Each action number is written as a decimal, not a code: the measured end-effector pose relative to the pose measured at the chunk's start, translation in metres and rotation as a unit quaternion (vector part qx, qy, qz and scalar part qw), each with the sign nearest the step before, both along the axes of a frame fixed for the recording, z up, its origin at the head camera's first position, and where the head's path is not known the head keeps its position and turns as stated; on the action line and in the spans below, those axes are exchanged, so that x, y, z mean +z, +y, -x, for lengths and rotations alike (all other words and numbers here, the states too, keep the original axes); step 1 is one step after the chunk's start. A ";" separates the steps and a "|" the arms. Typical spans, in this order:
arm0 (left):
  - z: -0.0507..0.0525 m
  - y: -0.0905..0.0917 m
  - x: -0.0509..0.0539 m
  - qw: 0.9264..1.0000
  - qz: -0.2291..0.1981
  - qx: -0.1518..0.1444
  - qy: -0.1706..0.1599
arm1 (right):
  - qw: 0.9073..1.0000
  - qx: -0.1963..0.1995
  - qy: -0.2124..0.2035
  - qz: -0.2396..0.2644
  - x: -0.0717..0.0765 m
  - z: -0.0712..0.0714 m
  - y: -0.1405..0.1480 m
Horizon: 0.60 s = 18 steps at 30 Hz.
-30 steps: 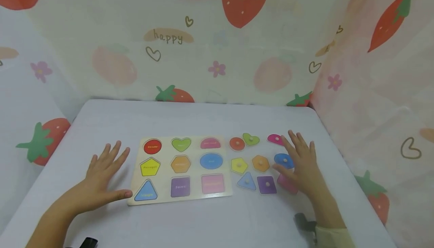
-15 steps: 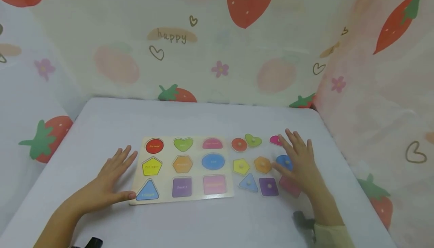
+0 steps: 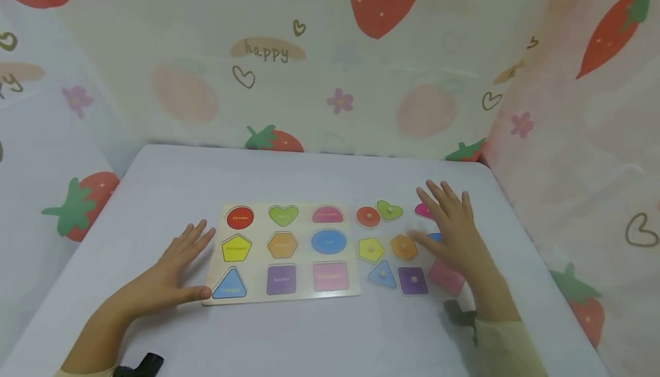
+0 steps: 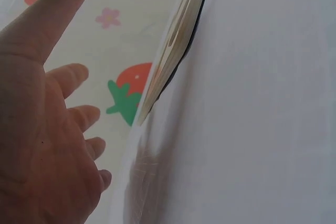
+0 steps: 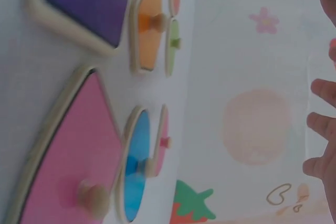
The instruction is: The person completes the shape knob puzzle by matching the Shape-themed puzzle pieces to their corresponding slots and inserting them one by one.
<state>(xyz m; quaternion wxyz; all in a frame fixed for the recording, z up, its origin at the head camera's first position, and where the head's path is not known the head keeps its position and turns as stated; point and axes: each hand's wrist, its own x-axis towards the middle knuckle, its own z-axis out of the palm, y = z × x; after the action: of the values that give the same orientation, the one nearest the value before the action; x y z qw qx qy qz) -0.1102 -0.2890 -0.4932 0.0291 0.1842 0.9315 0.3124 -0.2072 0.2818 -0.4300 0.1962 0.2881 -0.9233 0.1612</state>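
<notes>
Nine pieces [image 3: 404, 247] lie near, mostly left of, the right hand's [image 3: 454, 231] spread, empty fingers [image 3: 432, 205].

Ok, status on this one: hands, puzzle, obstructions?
Left hand empty beside puzzle board. Right hand empty, over loose pieces; partly hides blue oval in head view. All nine pieces off the board.

The hands [image 3: 167, 279] are bare, with pale beige sleeves [image 3: 507, 347] and black wrist cameras [image 3: 146, 365].

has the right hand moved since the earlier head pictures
Yes: against the orange hexagon piece in the head view, the right hand has shifted up the picture and to its left, covering more of the blue oval piece.
</notes>
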 end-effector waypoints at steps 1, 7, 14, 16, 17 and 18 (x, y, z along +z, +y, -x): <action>0.000 0.000 0.000 1.000 0.000 0.002 -0.005 | 1.000 0.002 -0.001 -0.002 0.003 0.001 -0.002; 0.000 -0.001 -0.001 1.000 -0.009 0.008 -0.025 | 1.000 0.008 -0.005 -0.022 0.017 0.013 -0.017; 0.000 -0.003 -0.001 0.999 -0.018 0.003 -0.029 | 1.000 0.019 -0.014 -0.013 0.028 0.025 -0.029; -0.001 -0.003 0.000 0.999 -0.016 0.003 -0.027 | 1.000 0.021 -0.022 -0.004 0.031 0.029 -0.033; 0.000 -0.002 0.000 0.999 -0.017 0.003 -0.026 | 0.999 0.023 -0.028 0.000 0.032 0.031 -0.035; 0.000 -0.002 0.000 1.000 -0.018 0.003 -0.026 | 0.999 0.024 -0.034 0.005 0.033 0.032 -0.037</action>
<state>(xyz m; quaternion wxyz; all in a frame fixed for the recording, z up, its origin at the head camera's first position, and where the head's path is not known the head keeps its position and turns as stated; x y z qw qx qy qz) -0.1099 -0.2914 -0.4929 0.0491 0.1741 0.9251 0.3338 -0.2395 0.2453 -0.3968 0.1619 0.3041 -0.9214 0.1798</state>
